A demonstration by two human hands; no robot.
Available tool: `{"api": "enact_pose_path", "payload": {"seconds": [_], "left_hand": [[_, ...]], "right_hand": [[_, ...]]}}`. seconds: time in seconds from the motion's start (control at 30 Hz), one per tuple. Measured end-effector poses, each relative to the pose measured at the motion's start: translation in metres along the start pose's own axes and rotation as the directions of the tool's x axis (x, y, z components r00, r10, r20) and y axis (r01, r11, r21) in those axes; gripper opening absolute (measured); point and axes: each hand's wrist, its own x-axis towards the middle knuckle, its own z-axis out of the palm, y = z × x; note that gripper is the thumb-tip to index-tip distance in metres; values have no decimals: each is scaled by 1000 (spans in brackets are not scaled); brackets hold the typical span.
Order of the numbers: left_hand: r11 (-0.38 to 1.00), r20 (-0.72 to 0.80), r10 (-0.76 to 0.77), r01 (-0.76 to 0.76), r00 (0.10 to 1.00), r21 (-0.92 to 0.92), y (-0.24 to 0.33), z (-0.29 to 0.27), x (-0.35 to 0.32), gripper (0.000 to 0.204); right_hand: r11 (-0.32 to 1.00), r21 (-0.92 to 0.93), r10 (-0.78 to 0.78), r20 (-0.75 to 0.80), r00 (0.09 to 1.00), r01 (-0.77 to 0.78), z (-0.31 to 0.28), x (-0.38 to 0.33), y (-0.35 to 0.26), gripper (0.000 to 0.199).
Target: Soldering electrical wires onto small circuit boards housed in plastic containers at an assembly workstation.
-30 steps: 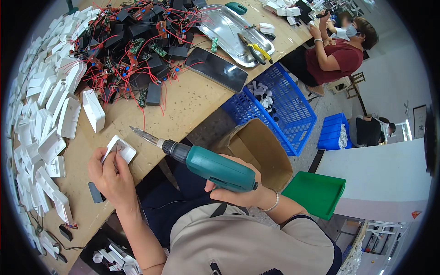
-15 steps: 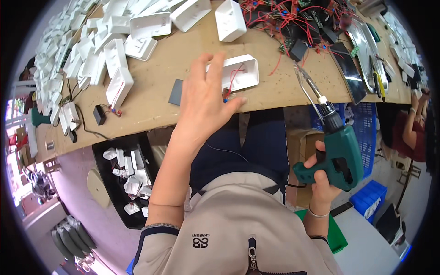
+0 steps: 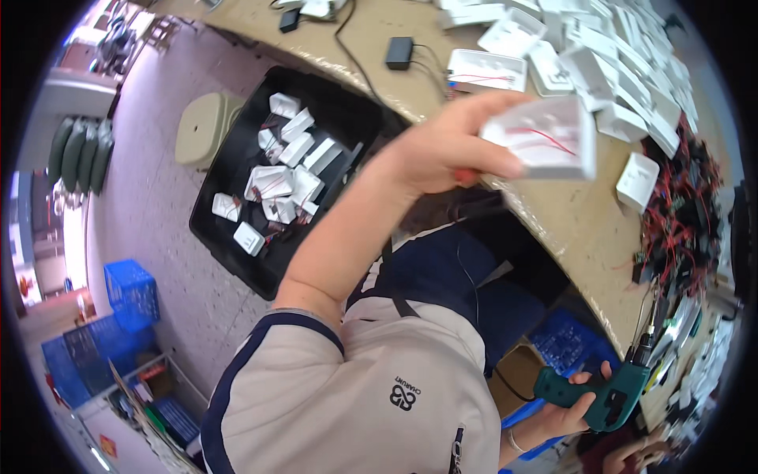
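My left hand is closed on a white plastic case, an open box with red wires inside, lifted over the table edge and slightly blurred. A small red-orange part shows beneath my fingers. At the lower right my right hand grips a green soldering gun by its handle, its tip pointing up toward the table. Left of my left forearm, a black bin on the floor holds several white cases with wires. Another wired white case lies on the table beyond my left hand.
The brown worktable carries a heap of white cases and a tangle of red-wired boards. A black block with a cable lies near its edge. A beige stool and blue crates stand on the floor at left.
My left hand has taken hold of the white case and lifted it off the table. The view has turned left, bringing the black bin nearer the middle. My right hand still holds the soldering gun.
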Motion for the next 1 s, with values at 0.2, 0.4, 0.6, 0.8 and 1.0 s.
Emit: {"api": "enact_pose_path", "payload": {"seconds": [0.2,0.4,0.6,0.8,1.0], "left_hand": [[1000,-288,9,-3,958,22,27,-124,-122,72],[799,-785,170,384,595,464,17,-214,-200,75],[349,-542,500,416,675,840,37,-190,-160,48],[399,119,148,-170,982,901,34,8,-15,21],[213,238,118,-259,964,942,-70,88,132,27]], "right_hand": [[998,-41,-41,68,997,44,16,18,-1,55],[1000,8,15,73,997,-15,29,24,10,58],[999,45,4,65,998,-7,32,23,4,58],[994,104,19,-26,999,-16,26,25,4,60],[995,102,8,-127,992,5,10,18,5,60]]}}
